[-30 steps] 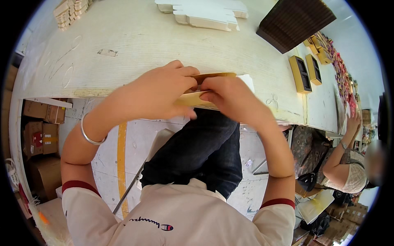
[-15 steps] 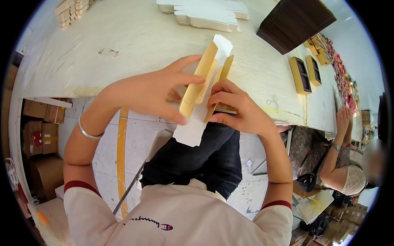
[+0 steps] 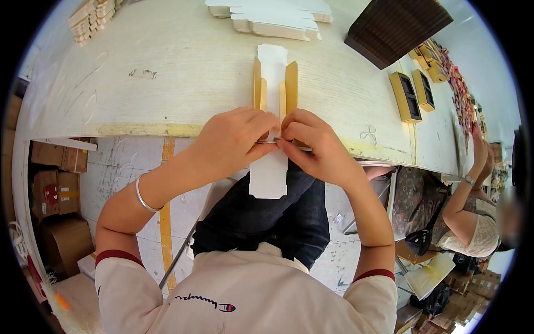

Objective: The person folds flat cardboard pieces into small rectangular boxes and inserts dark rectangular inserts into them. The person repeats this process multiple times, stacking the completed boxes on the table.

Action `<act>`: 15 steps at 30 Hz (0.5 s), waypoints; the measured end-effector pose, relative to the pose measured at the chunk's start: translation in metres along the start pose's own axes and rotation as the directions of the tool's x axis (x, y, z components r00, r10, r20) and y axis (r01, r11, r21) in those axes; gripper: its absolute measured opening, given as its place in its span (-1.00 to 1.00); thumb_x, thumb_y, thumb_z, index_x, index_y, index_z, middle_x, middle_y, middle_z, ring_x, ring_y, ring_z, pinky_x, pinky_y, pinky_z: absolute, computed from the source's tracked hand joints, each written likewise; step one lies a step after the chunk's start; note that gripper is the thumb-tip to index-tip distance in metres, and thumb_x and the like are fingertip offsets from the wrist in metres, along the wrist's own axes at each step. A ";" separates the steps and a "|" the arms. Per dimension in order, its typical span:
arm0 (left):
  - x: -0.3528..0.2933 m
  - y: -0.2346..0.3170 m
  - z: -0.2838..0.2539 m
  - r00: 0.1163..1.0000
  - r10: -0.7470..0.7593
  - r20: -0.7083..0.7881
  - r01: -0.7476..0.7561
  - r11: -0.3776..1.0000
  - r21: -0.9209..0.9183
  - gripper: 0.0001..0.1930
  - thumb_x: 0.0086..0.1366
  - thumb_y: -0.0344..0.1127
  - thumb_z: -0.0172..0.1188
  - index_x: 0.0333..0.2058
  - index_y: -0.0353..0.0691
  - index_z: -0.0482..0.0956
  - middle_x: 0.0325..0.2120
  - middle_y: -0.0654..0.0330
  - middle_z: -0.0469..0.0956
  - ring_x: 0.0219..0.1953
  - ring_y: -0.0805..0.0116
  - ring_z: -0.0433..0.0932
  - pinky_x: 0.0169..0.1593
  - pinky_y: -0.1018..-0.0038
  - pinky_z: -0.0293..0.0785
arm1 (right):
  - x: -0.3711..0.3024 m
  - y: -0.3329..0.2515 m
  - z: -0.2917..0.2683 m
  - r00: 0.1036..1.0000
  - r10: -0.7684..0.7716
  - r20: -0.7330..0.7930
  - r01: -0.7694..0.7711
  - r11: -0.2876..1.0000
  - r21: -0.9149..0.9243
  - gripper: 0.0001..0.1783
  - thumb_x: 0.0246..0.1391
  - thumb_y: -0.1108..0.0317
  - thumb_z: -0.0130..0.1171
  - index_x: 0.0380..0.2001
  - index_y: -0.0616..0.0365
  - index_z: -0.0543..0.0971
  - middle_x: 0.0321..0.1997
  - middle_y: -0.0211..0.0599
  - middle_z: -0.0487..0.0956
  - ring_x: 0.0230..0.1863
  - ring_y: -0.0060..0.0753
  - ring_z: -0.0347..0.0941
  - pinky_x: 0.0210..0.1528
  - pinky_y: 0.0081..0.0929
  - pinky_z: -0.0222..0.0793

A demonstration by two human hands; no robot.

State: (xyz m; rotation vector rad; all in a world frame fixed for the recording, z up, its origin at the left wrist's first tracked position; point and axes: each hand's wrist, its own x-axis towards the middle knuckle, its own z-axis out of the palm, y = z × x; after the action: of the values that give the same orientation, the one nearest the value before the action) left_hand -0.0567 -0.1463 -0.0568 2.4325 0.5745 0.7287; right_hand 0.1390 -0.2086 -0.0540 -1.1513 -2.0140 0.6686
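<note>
A partly folded cardboard box, white inside and gold outside, lies lengthwise in front of me, its far part on the table and its near end over my lap. Both long gold sides stand up, and a white end flap hangs out flat toward me. At its near end, my left hand pinches a small folded flap from the left. From the right, my right hand pinches the flap on its side, thumb and fingers together. The fingertips of both hands nearly meet mid-box and partly hide the flaps.
Flat white box blanks are stacked at the far table edge. A dark brown stack stands far right, near gold boxes with dark inserts. Pale stacked pieces lie far left. Cartons sit below left; another person works at right.
The box has turned from slanted to straight ahead of me. My left hand has moved right and closed on its flap; both hands have come together at the near end, folding the flaps inward.
</note>
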 end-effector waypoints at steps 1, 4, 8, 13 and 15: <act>0.000 0.001 0.002 1.000 0.010 -0.024 -0.010 1.000 -0.009 -0.82 0.02 -0.41 0.34 -0.41 -0.22 0.51 -0.46 0.20 0.51 -0.41 0.24 0.48 -0.36 0.40 0.43 | -0.001 0.000 -0.001 1.000 -0.003 0.001 0.003 0.999 0.040 -0.82 -0.12 0.54 0.29 -0.55 0.26 0.44 -0.27 -0.12 0.43 -0.35 -0.20 0.39 -0.32 -0.43 0.33; 0.000 0.001 0.007 0.995 0.063 -0.081 -0.063 0.998 -0.006 -0.86 0.06 -0.42 0.29 -0.40 -0.22 0.51 -0.46 0.19 0.51 -0.40 0.19 0.48 -0.32 0.36 0.43 | 0.000 -0.001 0.002 0.995 0.089 -0.036 -0.081 0.978 0.193 -0.82 -0.10 0.55 0.28 -0.46 0.26 0.45 -0.05 -0.07 0.43 -0.28 -0.20 0.42 -0.27 -0.41 0.36; 0.000 -0.003 0.007 0.994 0.089 -0.069 -0.091 0.995 -0.035 -0.89 0.10 -0.38 0.26 -0.44 -0.24 0.51 -0.49 0.16 0.50 -0.42 0.14 0.46 -0.32 0.32 0.42 | 0.000 -0.012 -0.002 0.976 0.219 0.002 -0.214 0.953 0.213 -0.64 -0.13 0.56 0.29 -0.21 0.20 0.44 0.17 0.00 0.32 -0.16 -0.16 0.45 -0.14 -0.41 0.39; 0.002 -0.001 0.000 0.996 -0.087 0.036 0.091 0.982 -0.163 -0.87 0.09 -0.39 0.28 -0.51 -0.29 0.51 -0.53 0.16 0.49 -0.46 0.21 0.43 -0.39 0.39 0.37 | -0.020 -0.018 -0.010 0.995 -0.050 0.084 0.067 0.972 -0.225 -0.35 -0.29 0.64 0.23 0.01 0.18 0.41 0.25 0.01 0.25 -0.05 -0.05 0.42 -0.03 -0.35 0.39; 0.003 -0.001 -0.003 0.984 -0.158 0.083 0.171 0.967 -0.187 -0.85 0.08 -0.39 0.32 -0.51 -0.28 0.52 -0.54 0.21 0.48 -0.49 0.39 0.39 -0.46 0.53 0.33 | -0.025 -0.021 0.001 0.995 -0.100 0.005 0.096 0.939 -0.331 -0.34 -0.35 0.64 0.23 0.00 0.21 0.44 0.22 -0.01 0.29 -0.02 -0.02 0.40 -0.02 -0.29 0.39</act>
State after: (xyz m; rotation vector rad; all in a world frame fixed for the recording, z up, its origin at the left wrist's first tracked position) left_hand -0.0562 -0.1431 -0.0541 2.1914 0.6392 0.6016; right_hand 0.1360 -0.2406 -0.0474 -1.2285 -2.2139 0.2763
